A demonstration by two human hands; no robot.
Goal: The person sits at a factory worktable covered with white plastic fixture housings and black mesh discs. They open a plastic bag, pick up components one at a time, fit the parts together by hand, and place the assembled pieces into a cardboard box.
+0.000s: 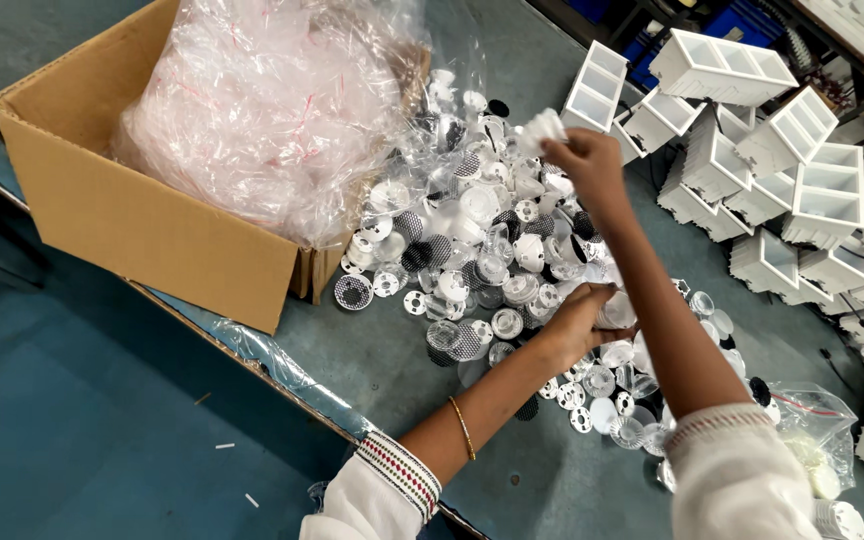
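Observation:
A heap of small round white and clear plastic lens parts [492, 250] lies spread on the grey-blue table [392, 360]. My right hand [584, 165] is raised over the heap's far side, its fingers closed on a small white plastic part [542, 128]. My left hand [582, 318] rests lower on the heap's near right side, fingers curled round a short stack of clear round parts [617, 310]. My forearms cross, the right one passing over the left.
An open cardboard box [152, 230] holding a big clear plastic bag [272, 110] stands at the left. Many white compartment trays [792, 190] are piled at the back right. A small bag of parts [812, 430] lies near my right sleeve. The table's front edge runs diagonally at lower left.

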